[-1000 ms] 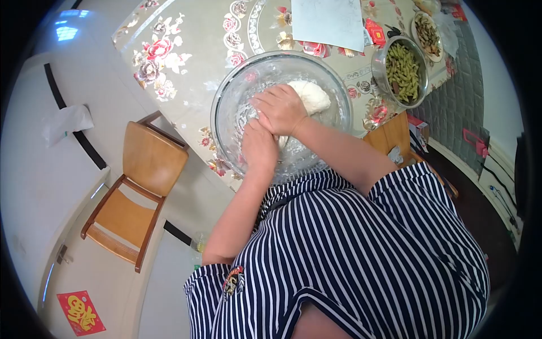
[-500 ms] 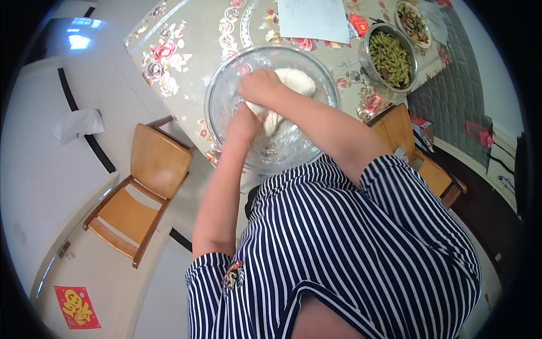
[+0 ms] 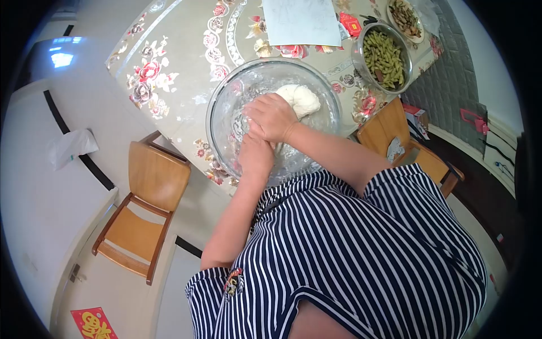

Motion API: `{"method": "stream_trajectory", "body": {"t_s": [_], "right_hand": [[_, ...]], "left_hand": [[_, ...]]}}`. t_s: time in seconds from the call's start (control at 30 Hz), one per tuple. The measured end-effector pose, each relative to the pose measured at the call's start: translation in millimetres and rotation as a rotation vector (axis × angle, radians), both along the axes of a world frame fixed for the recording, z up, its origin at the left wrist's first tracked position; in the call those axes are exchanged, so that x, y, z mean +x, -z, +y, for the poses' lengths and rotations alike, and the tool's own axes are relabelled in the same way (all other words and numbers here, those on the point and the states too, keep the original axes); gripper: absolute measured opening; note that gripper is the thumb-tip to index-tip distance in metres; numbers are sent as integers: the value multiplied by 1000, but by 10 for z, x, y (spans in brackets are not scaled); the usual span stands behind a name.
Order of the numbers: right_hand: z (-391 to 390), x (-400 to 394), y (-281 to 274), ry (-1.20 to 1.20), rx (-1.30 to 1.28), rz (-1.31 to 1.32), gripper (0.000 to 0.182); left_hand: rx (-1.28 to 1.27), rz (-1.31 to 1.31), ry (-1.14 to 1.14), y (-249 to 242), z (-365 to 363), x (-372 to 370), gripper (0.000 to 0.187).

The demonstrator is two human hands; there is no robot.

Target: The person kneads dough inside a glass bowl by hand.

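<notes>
A large clear glass bowl stands at the table's near edge, its inner wall smeared with white residue. Inside it, a pale lump of dough bulges out beyond my hands on the upper right. My right hand is closed over the dough's left part, fingers curled down. Just below and touching it, my left hand is closed on the dough's lower end, its fingertips partly hidden. Much of the dough between the two hands is covered.
A metal bowl of green pods stands to the right, with a plate of food behind it. A white sheet and a red packet lie beyond the glass bowl. Wooden chairs stand left and right.
Both hands have come closer together, pressing down on the dough. My right hand has shifted lower in the bowl and turned its back upward. The view has tilted slightly.
</notes>
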State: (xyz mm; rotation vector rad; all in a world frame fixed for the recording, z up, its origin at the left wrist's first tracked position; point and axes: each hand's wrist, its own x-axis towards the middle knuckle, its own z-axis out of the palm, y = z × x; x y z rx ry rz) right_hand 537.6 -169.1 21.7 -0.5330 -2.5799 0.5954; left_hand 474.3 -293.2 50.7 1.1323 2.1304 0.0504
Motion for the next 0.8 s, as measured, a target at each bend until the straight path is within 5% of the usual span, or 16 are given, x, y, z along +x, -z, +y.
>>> {"method": "stream_trajectory", "body": {"t_s": [0.2,0.53,0.6,0.63,0.7,0.8], "right_hand": [[200,-259,239,-129,2,-52,12],[226,-547,168,-83,57,-128,31],[189,-523,81,-169,-114,-415,28],[181,-467,33,-161,-110,-406,28],[140,-320,-56,-342,-252,-222,22],[155,29,-325,-112,-355,136,20]], "left_hand": [[-185,-58,-44,139,219,-220,49],[28,-13,-224,232,185,-232,61],[-103,-435,-480,391,100,-202,66],[-97,-426,-472,230,102,-124,66],[-46,-935,-863,-115,-5,81,69],[-240,-895,-737,-279,-137,-156,68]]}}
